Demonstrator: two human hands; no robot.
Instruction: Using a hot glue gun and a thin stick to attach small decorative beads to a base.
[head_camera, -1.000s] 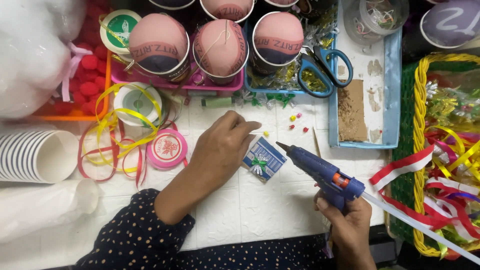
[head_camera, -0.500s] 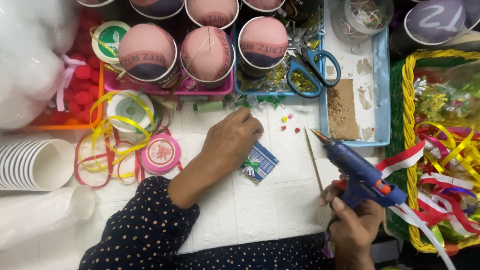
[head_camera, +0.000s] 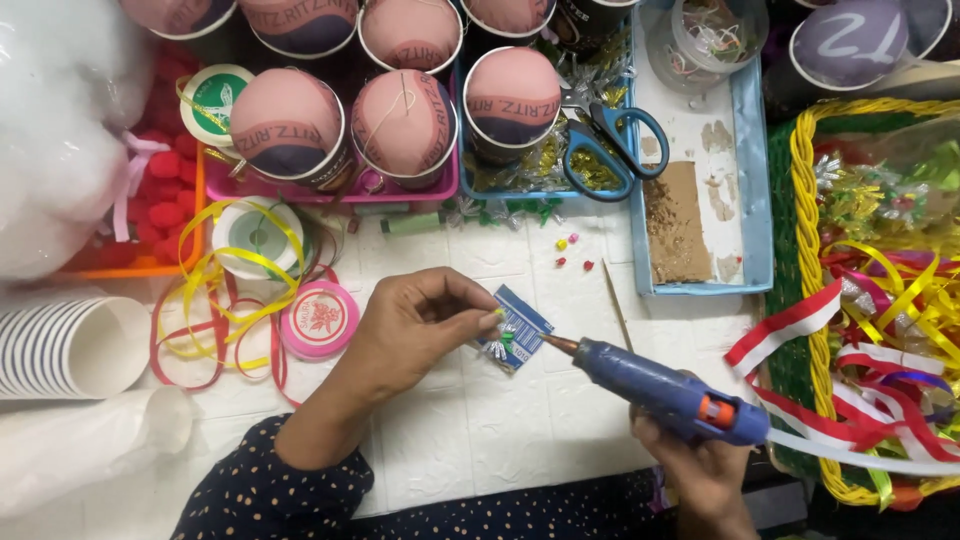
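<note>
Left hand: left hand (head_camera: 415, 325) reaches in palm down, fingertips (head_camera: 490, 318) pinched narrow on a tiny green bead over the small blue striped card (head_camera: 517, 327).
Right hand: right hand (head_camera: 700, 470) is wrapped around the grip of the blue hot glue gun (head_camera: 665, 390), its brass nozzle touching the card's right edge.
Card: lies flat on the white tiled tabletop (head_camera: 480, 440), between both hands.
Counts: one card, one glue gun, one pair of blue-handled scissors (head_camera: 615, 140).
Around: pink round ribbon spool (head_camera: 320, 320) just left of the hand; stacked white paper cups (head_camera: 60, 345) far left; yellow wicker basket (head_camera: 805, 210) with ribbons at right; loose coloured beads (head_camera: 572, 250) above the card.
</note>
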